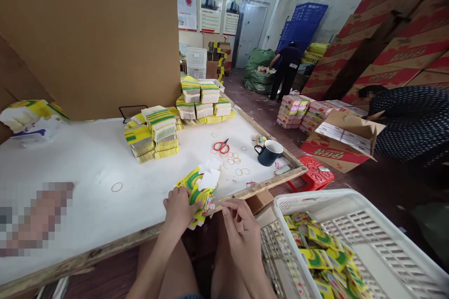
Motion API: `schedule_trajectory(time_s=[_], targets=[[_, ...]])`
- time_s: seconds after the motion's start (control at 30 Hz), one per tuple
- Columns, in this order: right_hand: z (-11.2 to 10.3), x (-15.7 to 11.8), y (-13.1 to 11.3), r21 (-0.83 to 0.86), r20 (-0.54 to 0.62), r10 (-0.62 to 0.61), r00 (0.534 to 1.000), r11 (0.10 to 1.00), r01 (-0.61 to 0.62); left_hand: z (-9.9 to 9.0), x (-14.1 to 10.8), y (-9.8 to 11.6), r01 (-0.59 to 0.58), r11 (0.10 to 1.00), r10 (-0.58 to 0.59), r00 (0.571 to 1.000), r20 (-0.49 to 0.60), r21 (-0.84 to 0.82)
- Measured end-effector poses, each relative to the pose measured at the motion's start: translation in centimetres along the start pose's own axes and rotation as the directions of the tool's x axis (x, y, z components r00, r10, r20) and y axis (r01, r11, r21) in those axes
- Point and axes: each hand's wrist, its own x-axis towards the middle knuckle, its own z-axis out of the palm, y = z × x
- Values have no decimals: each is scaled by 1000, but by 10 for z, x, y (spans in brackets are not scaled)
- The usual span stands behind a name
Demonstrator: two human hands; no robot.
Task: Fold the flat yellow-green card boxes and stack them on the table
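My left hand (180, 208) is closed around a few small yellow and green printed cartons (201, 189) at the table's front edge. White inner flaps stick up from their far end. Just to the right, my right hand (242, 229) is raised with fingers curled and thumb and forefinger close together. Whether anything sits between those fingertips is too small to make out. A small pink-dotted piece (212, 206) shows at the cartons' edge between the hands. Beyond them on the white table (91, 163) lie several rubber bands (231, 156) and red-handled scissors (221, 146).
Stacks of flat cartons (159, 126) stand on the table. A dark mug (269, 153) is near its right corner. On my right sits a white basket (351, 196) holding filled cartons (321, 236). A red stool (317, 174), an open box (336, 152) and two people are beyond.
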Motion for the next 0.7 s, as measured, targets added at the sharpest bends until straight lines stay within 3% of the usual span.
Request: schedule_trajectory(time_s=[0.13,0.27,0.4,0.5,0.6,0.7], targets=[[8,1,1,-79,16,-53,998,995,55,-13,-12,7,-62,972,81,994,73,-227],[14,7,-9,-213,125,-141,982,963,165,-23,-41,17,-166,833,259,960,107,-528],[16,11,-19,-209,171,-60,984,973,95,-24,-58,18,-131,729,244,967,76,-672],[16,8,-16,-57,131,7,991,998,1,-22,-62,16,-110,671,255,963,89,-733],[18,1,-8,163,112,92,989,981,-110,-17,-70,14,76,456,292,929,230,-887],[17,-5,-6,319,117,147,982,931,-177,-10,-80,13,385,191,335,839,429,-903]])
